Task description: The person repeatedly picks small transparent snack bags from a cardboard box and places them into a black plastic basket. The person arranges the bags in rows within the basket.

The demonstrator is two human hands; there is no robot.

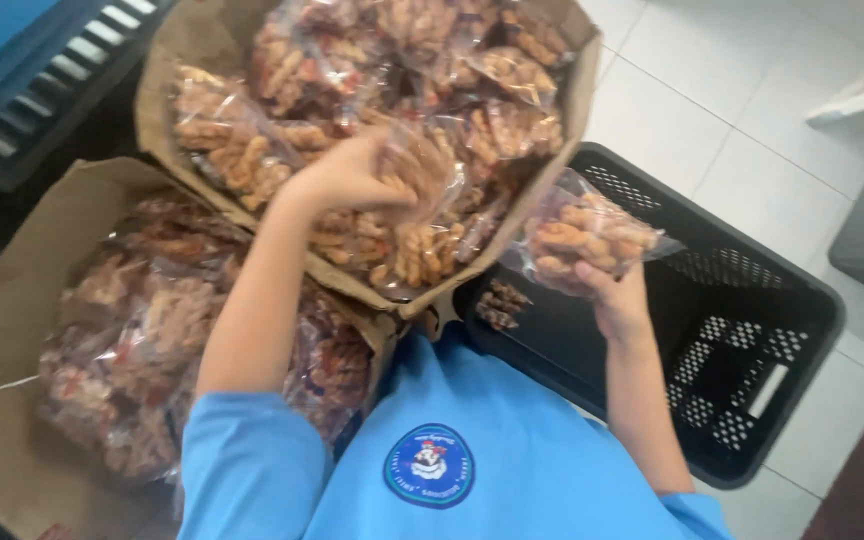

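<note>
My left hand (352, 175) reaches into the upper cardboard box (157, 90) and closes on a clear bag of twisted brown snacks (422, 165) lying among several other such bags. My right hand (617, 300) holds another clear bag of the same snacks (582, 235) up over the black plastic crate (802, 290). One small snack bag (500, 305) lies inside the crate near its left wall. My blue shirt with a round badge fills the bottom of the view.
A second cardboard box (12, 300) at the left is full of snack bags. The crate stands on a white tiled floor (722, 110). A blue slatted object (42, 70) sits at the top left, a grey edge at the far right.
</note>
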